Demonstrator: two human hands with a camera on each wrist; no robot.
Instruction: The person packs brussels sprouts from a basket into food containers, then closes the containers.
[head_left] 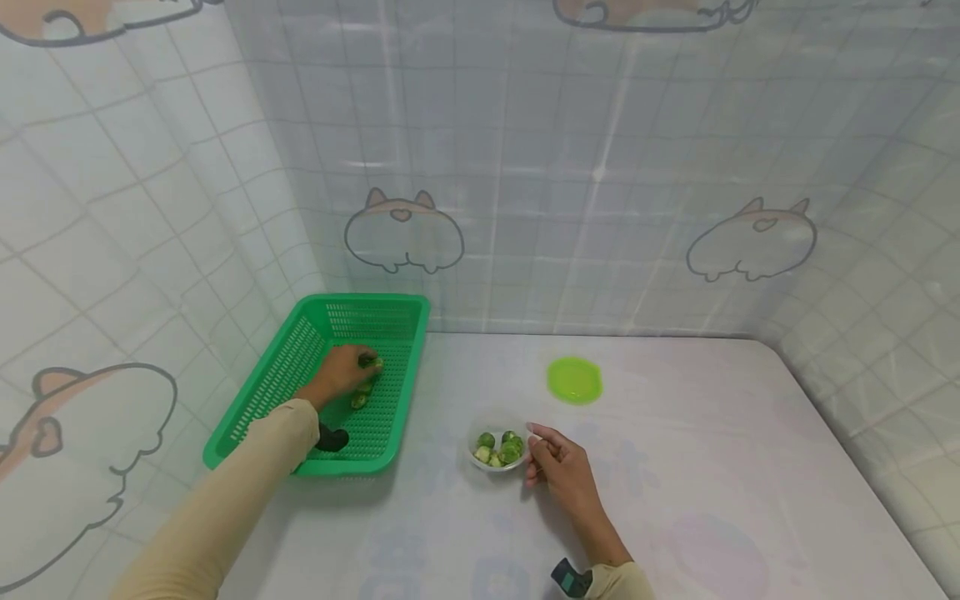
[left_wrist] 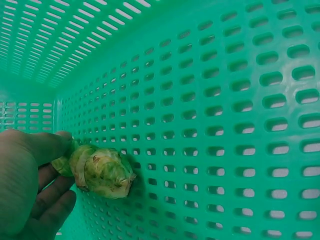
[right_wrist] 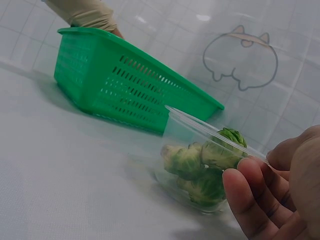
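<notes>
My left hand (head_left: 343, 372) reaches down into a green plastic basket (head_left: 408, 400) and pinches a Brussels sprout (left_wrist: 63, 164) between thumb and fingers. Right beside that one, other sprouts (left_wrist: 107, 172) lie on the basket floor, partly hidden by the hand in the head view. On the table, my right hand (head_left: 561, 467) grips the rim of a clear round plastic container (right_wrist: 180, 122) from its right side. Several green sprouts (head_left: 510, 452) fill the bottom of this container, some whole, with pale cut ends showing.
Behind the container lies a lime-green round lid (head_left: 574, 380) on the white table (head_left: 675, 450). The basket stands against the left wall, left of the container. Tiled-pattern walls (head_left: 525, 167) with cartoon drawings close in the table at the back and sides.
</notes>
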